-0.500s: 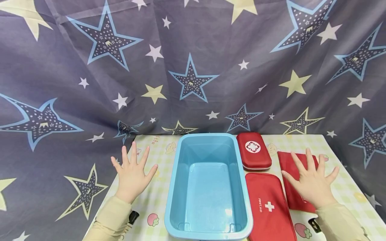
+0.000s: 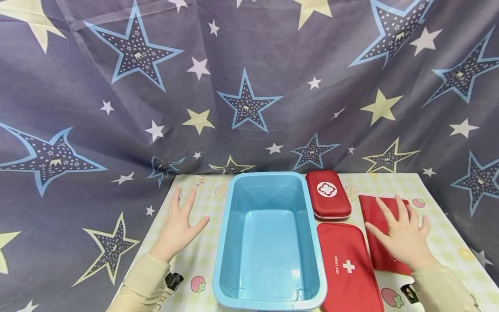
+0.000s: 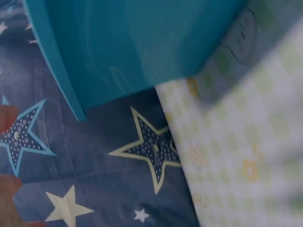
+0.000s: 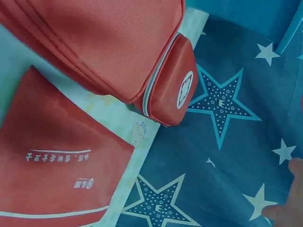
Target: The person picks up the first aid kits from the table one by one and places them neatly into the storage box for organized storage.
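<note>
A light blue plastic bin (image 2: pixel 271 255) stands in the middle of the table, with nothing inside it. Left of it my left hand (image 2: pixel 177 229) hovers, fingers extended and holding nothing. My right hand (image 2: pixel 405 238) is raised above a flat red pouch (image 2: pixel 376 242), fingers spread and slightly bent, gripping nothing. Between bin and pouch lies a red first aid bag (image 2: pixel 347 277) with a white cross. Behind that bag sits a small red hard case (image 2: pixel 328 201) with a round white emblem. In the right wrist view, white lettering shows on the flat pouch (image 4: pixel 61 175).
A pale green checked cloth (image 2: pixel 210 199) with cartoon prints covers the table. A dark curtain (image 2: pixel 218 151) with stars hangs behind the table's far edge. Each wrist has a black strap, such as the left strap (image 2: pixel 173 281).
My left hand has turned, its fingers now less spread and its thumb shifted right. The fingers of my right hand have bent a little. Bin and red items stay put.
</note>
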### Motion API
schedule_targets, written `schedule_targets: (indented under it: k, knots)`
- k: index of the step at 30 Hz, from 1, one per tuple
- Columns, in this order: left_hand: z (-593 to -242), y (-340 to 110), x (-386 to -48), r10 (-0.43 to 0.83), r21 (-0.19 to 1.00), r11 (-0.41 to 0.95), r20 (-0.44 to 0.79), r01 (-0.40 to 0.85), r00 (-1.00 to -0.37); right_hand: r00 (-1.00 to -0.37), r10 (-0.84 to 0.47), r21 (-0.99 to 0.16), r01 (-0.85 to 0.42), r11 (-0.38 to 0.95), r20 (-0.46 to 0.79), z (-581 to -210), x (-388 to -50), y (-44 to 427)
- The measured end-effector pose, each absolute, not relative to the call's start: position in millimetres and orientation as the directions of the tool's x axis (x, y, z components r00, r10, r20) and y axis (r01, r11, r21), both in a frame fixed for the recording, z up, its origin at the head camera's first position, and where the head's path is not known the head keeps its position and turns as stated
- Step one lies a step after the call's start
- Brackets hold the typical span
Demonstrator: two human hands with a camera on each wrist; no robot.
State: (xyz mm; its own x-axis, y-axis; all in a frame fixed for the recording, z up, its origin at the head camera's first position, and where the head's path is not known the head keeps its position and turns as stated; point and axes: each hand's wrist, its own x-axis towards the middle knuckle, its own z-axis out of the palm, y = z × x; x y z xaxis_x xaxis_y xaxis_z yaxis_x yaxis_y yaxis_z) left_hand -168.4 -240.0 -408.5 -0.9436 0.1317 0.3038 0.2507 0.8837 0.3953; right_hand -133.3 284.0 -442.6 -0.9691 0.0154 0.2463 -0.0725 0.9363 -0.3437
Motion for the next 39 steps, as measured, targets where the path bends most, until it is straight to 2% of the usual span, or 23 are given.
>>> schedule_targets:
  k: [5, 10, 14, 16, 20, 26, 39]
  knots:
    - [-407.8, -236.1, -172.5, 0.159, 0.660, 0.713, 0.179, 0.239, -0.971, -0.976, 0.006, -0.397, -0.082, 0.914, 0.216, -443.7, -134.3, 287.3]
    - [-409.6, -233.1, -176.1, 0.241, 0.896, 0.424, 0.027, 0.130, -0.970, -0.998, 0.002, -0.484, -0.028, 0.875, 0.061, -442.7, -135.7, 291.9]
    - [-412.3, -227.9, -177.7, 0.357, 0.982, 0.190, -0.092, -0.025, -0.930, -1.000, -0.021, -0.514, -0.007, 0.858, -0.022, -444.7, -136.8, 294.8]
    - [-414.0, -224.6, -178.5, 0.399, 0.989, 0.126, -0.122, -0.078, -0.909, -0.999, -0.034, -0.534, -0.007, 0.845, -0.041, -446.7, -136.9, 296.3]
    - [-416.8, -217.0, -179.4, 0.417, 0.985, 0.108, -0.166, -0.132, -0.894, -0.994, -0.055, -0.627, 0.017, 0.779, -0.096, -451.4, -136.7, 299.1]
    - [-426.8, -211.3, -182.4, 0.433, 0.983, 0.110, -0.183, -0.149, -0.883, -0.978, -0.077, -0.750, 0.097, 0.654, -0.193, -453.6, -137.6, 302.4]
    - [-437.1, -206.7, -183.1, 0.409, 0.980, 0.118, -0.194, -0.159, -0.892, -0.928, -0.176, -0.880, 0.234, 0.412, -0.329, -459.5, -141.8, 313.0]
